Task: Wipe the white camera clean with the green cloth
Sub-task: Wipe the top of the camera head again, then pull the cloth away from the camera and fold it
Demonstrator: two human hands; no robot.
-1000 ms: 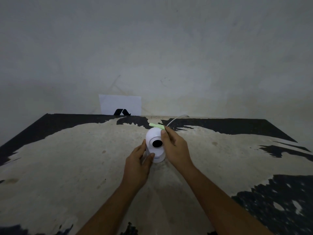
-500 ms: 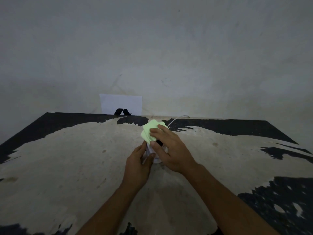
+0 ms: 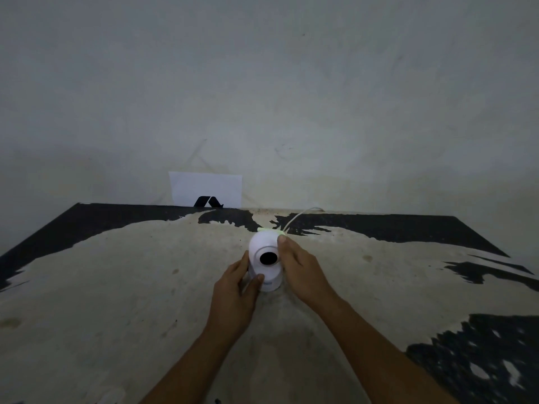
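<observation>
The left hand [image 3: 233, 290] has its grip closed around the base of the white camera [image 3: 266, 259], thumb pressed on the front and the fingers curled round the left side, steadying it. The right hand [image 3: 300, 269] lies along the camera's right flank with its grip pinched on the green cloth [image 3: 272, 230]; only a thin pale-green strip of that cloth shows, draped over the top back edge of the camera's domed head, the rest hidden behind it. The camera stands upright near the middle of the bench [image 3: 116, 287], its round black lens [image 3: 268, 258] facing the person. A white cable [image 3: 297, 218] runs from behind the camera toward the back edge of the bench. The bench top is worn, a pale scuffed patch across the middle with black finish left at the edges and corners. At the back, left of the camera and well apart from it, a white card [image 3: 205, 188] with a black mark leans against the grey wall [image 3: 262, 83].
</observation>
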